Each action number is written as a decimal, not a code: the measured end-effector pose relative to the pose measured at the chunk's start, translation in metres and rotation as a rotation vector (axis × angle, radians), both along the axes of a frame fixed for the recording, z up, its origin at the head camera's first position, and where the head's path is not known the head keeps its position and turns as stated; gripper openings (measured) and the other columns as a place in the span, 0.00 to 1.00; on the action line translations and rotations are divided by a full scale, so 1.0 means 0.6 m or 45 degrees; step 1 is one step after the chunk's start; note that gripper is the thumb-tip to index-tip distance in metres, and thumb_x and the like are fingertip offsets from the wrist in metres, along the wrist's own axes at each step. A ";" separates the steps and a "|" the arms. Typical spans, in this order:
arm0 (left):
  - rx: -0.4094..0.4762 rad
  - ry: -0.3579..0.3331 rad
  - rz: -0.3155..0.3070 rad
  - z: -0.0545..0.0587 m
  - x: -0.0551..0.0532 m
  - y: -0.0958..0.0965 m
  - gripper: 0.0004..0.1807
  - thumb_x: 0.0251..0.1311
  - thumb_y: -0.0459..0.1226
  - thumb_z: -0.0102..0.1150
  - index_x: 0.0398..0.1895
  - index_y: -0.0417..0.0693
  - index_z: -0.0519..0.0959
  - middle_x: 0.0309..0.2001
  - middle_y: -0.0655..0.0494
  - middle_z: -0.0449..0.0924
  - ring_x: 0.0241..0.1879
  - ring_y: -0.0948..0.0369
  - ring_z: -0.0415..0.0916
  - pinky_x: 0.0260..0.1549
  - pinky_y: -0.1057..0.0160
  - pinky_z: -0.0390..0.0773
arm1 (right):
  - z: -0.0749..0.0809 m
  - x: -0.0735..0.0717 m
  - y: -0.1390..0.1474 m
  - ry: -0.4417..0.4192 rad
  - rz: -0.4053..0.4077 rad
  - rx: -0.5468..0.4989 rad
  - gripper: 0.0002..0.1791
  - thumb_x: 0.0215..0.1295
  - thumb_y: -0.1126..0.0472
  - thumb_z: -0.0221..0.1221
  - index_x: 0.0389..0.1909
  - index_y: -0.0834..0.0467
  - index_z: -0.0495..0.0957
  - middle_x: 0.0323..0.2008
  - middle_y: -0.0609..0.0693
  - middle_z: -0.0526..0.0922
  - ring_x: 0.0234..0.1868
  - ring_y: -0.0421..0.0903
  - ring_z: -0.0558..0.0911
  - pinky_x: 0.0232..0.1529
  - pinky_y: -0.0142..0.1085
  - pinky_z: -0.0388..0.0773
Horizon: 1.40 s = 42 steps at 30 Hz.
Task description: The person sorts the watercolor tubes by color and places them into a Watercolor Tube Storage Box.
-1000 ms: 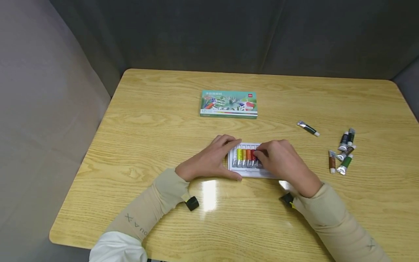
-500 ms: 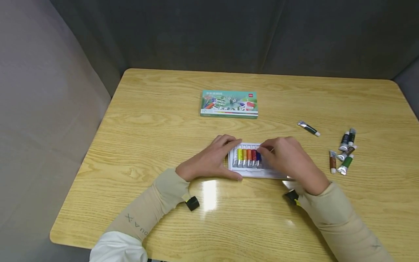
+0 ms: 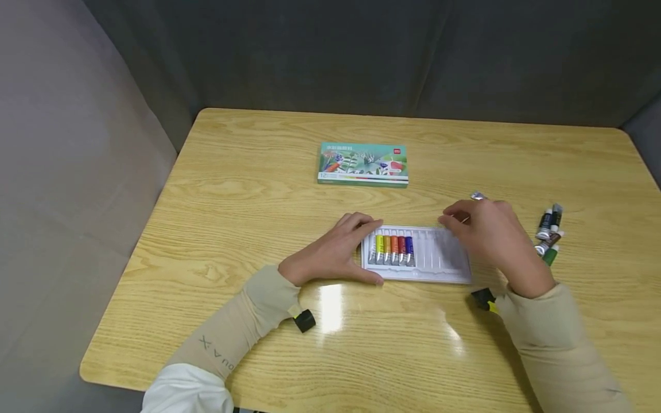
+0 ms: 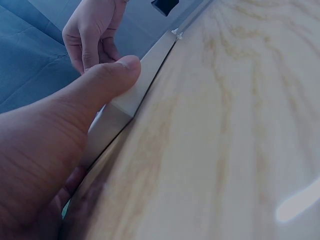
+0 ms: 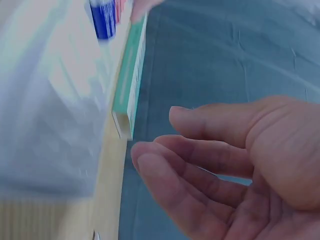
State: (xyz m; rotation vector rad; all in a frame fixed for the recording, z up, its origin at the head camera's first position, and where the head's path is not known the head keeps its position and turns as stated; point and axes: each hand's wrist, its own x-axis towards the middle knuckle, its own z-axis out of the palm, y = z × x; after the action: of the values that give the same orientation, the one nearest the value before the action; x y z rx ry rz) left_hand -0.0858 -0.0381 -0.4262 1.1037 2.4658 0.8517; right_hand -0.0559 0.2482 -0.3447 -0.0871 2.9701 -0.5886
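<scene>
A white plastic tray (image 3: pixel 443 258) lies on the table with several paint tubes side by side in its left half, from pale silver and yellow to a blue tube (image 3: pixel 409 250) at the row's right end. My left hand (image 3: pixel 333 250) grips the tray's left end, thumb along the near side and fingers at the far side. In the left wrist view the thumb (image 4: pixel 107 82) presses against the tray wall. Over the tray's far right corner is my right hand (image 3: pixel 490 232). The right wrist view shows its fingers (image 5: pixel 165 172) loosely curled, nothing between them and the thumb.
A green paint box (image 3: pixel 363 164) lies farther back. Right of my right hand, several loose tubes lie in a group, including a black tube (image 3: pixel 545 222) and a green tube (image 3: pixel 551 254). A silver tube end (image 3: pixel 478 195) shows behind the right hand.
My right hand has let go of the blue tube in the row and moved right and away from the tubes, uncovering the tray's right half. The left hand stays put.
</scene>
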 end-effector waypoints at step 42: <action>-0.002 -0.001 0.010 0.000 0.001 0.000 0.62 0.47 0.67 0.74 0.82 0.54 0.57 0.73 0.59 0.61 0.71 0.62 0.58 0.74 0.58 0.67 | -0.001 -0.015 0.201 -0.057 -0.392 0.088 0.28 0.76 0.51 0.56 0.59 0.72 0.76 0.53 0.76 0.80 0.47 0.73 0.79 0.60 0.69 0.64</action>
State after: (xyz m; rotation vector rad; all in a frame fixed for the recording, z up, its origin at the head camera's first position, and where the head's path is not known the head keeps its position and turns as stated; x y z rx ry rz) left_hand -0.0850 -0.0381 -0.4260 1.0939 2.4708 0.8527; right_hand -0.0648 0.3689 -0.3451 0.3904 2.9761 -0.5091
